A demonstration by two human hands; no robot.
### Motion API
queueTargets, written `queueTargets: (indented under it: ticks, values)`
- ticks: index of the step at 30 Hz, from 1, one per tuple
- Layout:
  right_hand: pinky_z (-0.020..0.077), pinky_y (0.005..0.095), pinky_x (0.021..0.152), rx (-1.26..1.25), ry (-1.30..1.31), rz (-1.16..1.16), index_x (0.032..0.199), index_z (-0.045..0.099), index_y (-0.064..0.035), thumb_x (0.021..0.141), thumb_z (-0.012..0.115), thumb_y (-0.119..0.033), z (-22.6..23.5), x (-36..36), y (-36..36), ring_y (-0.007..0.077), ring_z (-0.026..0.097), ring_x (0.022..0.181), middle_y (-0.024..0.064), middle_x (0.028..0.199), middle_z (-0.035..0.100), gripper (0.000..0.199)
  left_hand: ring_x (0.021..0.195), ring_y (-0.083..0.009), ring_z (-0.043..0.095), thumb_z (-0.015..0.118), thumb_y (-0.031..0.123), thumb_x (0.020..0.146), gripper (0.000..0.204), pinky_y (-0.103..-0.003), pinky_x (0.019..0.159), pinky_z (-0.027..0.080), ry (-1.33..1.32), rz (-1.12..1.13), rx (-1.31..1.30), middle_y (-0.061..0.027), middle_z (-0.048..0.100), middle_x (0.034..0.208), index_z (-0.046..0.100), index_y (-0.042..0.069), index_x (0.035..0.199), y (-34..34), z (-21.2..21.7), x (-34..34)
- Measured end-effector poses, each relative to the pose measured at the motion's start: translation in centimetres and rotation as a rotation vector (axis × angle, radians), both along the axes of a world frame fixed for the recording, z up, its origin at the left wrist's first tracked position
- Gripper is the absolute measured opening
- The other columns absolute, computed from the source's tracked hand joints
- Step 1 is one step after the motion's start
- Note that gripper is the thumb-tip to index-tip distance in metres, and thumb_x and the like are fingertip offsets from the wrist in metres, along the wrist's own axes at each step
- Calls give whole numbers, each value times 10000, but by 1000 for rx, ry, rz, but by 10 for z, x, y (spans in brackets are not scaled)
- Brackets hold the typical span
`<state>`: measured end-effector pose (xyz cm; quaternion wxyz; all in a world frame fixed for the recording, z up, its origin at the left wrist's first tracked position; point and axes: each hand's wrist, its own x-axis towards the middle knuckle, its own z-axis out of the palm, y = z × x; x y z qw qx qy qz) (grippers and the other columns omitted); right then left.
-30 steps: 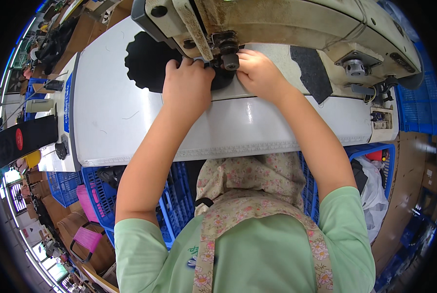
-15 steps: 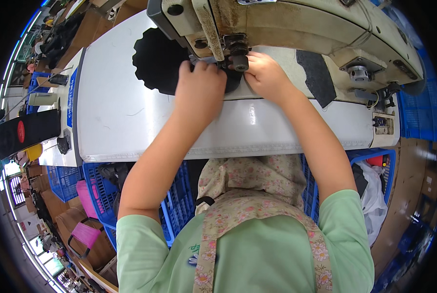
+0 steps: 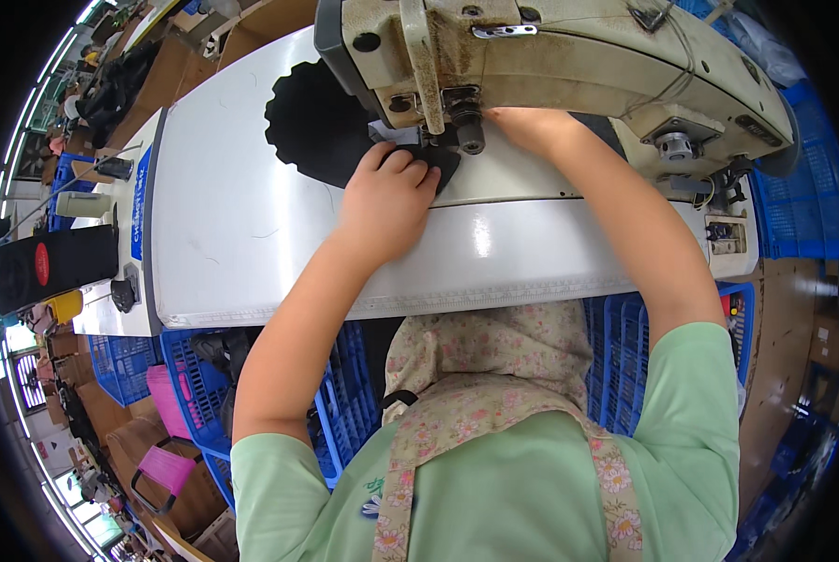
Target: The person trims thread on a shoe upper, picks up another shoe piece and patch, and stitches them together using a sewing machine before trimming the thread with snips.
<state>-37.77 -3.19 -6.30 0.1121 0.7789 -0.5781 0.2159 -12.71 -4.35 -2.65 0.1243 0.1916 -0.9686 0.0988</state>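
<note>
A black fabric piece (image 3: 311, 126) with a scalloped left edge lies on the white sewing machine bed, partly beneath the head of a worn cream sewing machine (image 3: 569, 70). My left hand (image 3: 391, 197) rests at its near edge, fingers bent and pressing on the cloth just left of the needle area. The needle itself is hidden behind the machine's parts. My right hand (image 3: 534, 129) reaches under the machine arm, right of the dark knob (image 3: 470, 139); most of its fingers are out of sight. Behind the right wrist shows a bit of a second dark fabric piece (image 3: 599, 129).
The white table (image 3: 241, 244) has a ruler strip (image 3: 494, 298) along its front edge. Blue plastic crates (image 3: 344, 403) stand below it on both sides of my lap. A thread stand and black box (image 3: 59, 267) are at the far left.
My right hand has left the fabric by the needle and moved right, deeper under the machine arm. My left hand stays on the cloth. The whole view has shifted slightly.
</note>
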Motion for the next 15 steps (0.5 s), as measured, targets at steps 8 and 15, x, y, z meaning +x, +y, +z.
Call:
queueTargets:
  ticks: [8, 15]
  values:
    - [554, 348, 782, 72, 428, 15, 1075, 654, -140, 803, 576, -131, 13, 6, 14, 210, 642, 992, 37, 1039, 646, 283, 1022, -210, 575, 620, 137, 733, 336, -418, 1061, 384, -161, -19, 7, -28, 657, 993, 692, 80, 1056, -2, 10, 8]
    - [551, 328, 773, -168, 433, 229, 1076, 630, -127, 852, 552, -155, 23, 5, 2, 205, 641, 972, 40, 1092, 627, 238, 1025, -213, 574, 622, 134, 734, 329, -429, 1056, 387, -82, -43, 77, -39, 656, 996, 690, 69, 1049, -3, 11, 11]
